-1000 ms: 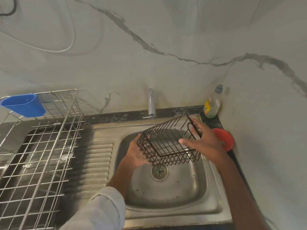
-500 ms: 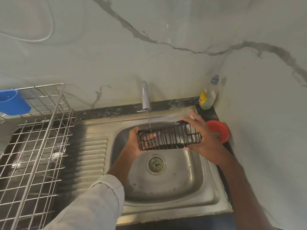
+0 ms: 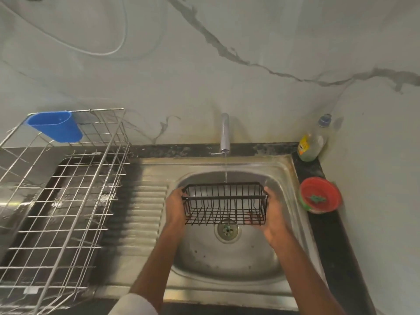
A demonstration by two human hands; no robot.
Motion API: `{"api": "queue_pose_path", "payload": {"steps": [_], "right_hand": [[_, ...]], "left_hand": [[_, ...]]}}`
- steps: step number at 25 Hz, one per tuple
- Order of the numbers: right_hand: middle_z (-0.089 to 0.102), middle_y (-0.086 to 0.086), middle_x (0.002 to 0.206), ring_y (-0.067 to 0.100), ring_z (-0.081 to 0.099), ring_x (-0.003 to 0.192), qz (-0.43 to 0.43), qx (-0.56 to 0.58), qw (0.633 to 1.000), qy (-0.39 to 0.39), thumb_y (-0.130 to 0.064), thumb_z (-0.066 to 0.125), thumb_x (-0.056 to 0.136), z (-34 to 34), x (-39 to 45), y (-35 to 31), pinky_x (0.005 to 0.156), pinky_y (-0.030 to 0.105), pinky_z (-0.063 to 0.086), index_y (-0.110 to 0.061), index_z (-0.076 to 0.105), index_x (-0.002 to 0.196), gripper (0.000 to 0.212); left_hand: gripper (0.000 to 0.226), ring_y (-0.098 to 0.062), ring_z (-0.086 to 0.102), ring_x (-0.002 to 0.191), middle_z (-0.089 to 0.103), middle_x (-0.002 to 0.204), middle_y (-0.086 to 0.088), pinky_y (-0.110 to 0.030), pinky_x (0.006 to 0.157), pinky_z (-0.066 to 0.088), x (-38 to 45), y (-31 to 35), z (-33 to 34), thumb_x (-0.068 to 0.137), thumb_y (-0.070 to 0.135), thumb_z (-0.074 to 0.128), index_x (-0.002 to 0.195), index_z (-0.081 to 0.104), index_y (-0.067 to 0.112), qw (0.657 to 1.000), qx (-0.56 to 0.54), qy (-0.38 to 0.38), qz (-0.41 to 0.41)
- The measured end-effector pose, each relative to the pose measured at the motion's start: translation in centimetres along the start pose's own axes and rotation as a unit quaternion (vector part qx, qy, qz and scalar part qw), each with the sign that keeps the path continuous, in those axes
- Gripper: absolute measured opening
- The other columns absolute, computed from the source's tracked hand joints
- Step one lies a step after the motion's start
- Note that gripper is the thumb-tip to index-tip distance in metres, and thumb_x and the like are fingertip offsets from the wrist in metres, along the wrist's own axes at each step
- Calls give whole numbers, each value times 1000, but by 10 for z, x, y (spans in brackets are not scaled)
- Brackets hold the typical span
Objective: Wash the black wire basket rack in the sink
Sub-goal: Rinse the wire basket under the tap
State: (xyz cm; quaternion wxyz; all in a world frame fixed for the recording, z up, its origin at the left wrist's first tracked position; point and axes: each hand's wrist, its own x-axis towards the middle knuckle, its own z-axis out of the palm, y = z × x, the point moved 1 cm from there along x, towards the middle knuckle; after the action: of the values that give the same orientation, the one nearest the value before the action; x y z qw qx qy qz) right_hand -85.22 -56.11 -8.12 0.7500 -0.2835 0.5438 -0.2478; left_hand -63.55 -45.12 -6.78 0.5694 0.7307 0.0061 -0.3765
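The black wire basket rack (image 3: 223, 204) is held level over the steel sink (image 3: 229, 260), its open top facing up. My left hand (image 3: 176, 206) grips its left end and my right hand (image 3: 273, 211) grips its right end, fingers wrapped under the wires. A thin stream of water falls from the tap (image 3: 225, 133) onto the rack's back rim. The drain (image 3: 227, 229) shows just below the rack.
A large silver wire dish rack (image 3: 59, 201) with a blue plastic cup (image 3: 55, 126) stands on the drainboard at left. A dish soap bottle (image 3: 312, 142) and a red bowl (image 3: 320, 195) sit on the dark ledge at right. The marble wall rises behind.
The rack has been turned from tilted on its side to level with its opening up, and lowered under the running water. Both hands shifted to its ends.
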Motion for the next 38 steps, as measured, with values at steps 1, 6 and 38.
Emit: {"api": "queue_pose_path", "payload": {"steps": [1,6,38], "right_hand": [[78,13,105,34,69,106,7,-4,1000,-4,-60,49,99,5,0,-3,91,50,56,-17,72,116,52],[76,12,94,32,66,96,51,2,998,-46,-51,52,98,29,13,-18,96,52,52,-16,69,99,40],[68,-13,133,5,63,123,-280,-146,945,-90,21,54,88,55,45,-41,95,33,56,-28,67,130,66]], "left_hand": [[34,-28,68,85,75,99,-17,-39,67,56,1,-1,-8,101,29,42,115,71,17,1000,10,5,3],[34,-27,57,89,59,98,-9,-45,71,50,1,3,-32,80,38,51,103,56,15,999,-6,26,23],[48,-33,62,130,62,150,-11,-52,112,50,32,-20,-55,113,26,51,159,45,40,977,140,4,162]]}}
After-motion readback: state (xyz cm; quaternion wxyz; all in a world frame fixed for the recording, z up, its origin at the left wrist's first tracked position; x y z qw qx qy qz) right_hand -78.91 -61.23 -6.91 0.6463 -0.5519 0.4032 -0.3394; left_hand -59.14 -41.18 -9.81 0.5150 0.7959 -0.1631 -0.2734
